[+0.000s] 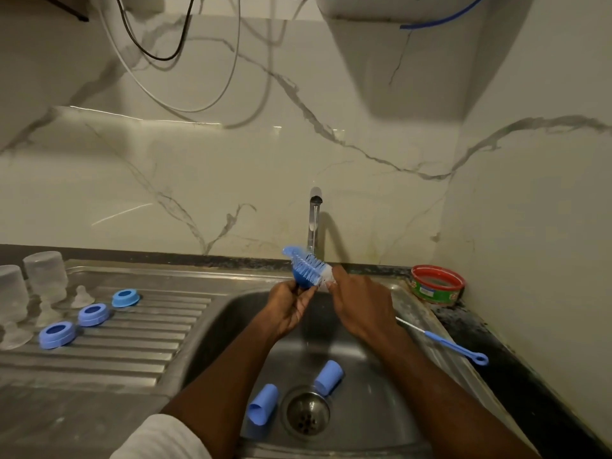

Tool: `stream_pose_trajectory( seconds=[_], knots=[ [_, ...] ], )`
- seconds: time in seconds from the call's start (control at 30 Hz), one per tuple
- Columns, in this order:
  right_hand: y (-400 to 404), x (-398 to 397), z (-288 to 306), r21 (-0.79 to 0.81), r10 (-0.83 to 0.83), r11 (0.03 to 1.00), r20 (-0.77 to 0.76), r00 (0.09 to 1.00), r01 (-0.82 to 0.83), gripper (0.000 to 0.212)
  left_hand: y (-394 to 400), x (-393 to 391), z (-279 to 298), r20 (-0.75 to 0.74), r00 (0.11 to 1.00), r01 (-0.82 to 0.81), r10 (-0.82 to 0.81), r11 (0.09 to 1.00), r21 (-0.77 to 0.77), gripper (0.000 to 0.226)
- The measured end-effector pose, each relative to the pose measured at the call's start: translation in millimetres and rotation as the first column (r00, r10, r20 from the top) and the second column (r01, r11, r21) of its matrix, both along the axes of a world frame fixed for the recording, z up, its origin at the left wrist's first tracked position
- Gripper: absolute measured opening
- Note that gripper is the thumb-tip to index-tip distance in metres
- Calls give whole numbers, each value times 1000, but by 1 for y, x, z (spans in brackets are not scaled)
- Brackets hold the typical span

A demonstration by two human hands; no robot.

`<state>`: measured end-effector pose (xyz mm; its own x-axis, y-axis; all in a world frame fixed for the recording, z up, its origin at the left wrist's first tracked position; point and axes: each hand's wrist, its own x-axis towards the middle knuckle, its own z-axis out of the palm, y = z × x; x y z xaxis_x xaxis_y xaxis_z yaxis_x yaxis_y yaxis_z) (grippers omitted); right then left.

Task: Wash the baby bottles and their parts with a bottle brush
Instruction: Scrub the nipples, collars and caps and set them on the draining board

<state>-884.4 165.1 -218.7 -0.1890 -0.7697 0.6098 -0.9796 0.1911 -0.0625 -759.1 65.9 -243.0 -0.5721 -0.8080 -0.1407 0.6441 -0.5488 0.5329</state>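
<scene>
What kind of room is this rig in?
Most likely a home kitchen, at the sink. A stainless steel sink with a ribbed drainboard sits under a tap against a marble-look backsplash, and upturned baby bottles dry on the drainboard.

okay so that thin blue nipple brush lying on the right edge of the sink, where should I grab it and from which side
Pinch the thin blue brush from above, at mid-handle or just short of its ring end. It lies flat on the sink rim, handle toward you, and the right hand is closest. Avoid the thin white bristle tip.
</scene>
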Motion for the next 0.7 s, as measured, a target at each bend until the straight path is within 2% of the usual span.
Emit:
stream_pose_trajectory(
  seconds=[0.07,0.13,0.23,0.3,0.43,0.5,0.6,0.7],
  knots=[
    [1,-3,3,-6,-24,1000,8,1000,24,26,-2,1,-2,52,998,32,-30,999,-42,30],
    [1,-8,5,29,-88,996,53,995,87,26,0,-1,-3,154,986,93,-69,984,-152,30],
    [3,-15,2,54,-118,992,82,990,114,25,2,-7,-5,270,963,85,-11,962,-261,28],
    [5,-16,-1,7,-70,998,84,994,70,26,-2,-7,-7,294,954,16,64,964,-264,27],
    [5,-9,-8,-31,62,998,77,995,-60,34,-9,-5,-13,317,942,-18,114,957,-290,28],
    [3,-7,-9,-41,18,999,90,996,-15,33,-9,-4,-13,295,947,-37,124,958,-285,31],
    [0,-11,-10,15,-90,996,104,990,89,29,-6,-5,-12,308,948,18,77,956,-294,33],
    [-2,-13,-13,41,-53,998,104,993,49,34,-7,-10,-17,347,934,34,77,952,-303,34]
  ],
)
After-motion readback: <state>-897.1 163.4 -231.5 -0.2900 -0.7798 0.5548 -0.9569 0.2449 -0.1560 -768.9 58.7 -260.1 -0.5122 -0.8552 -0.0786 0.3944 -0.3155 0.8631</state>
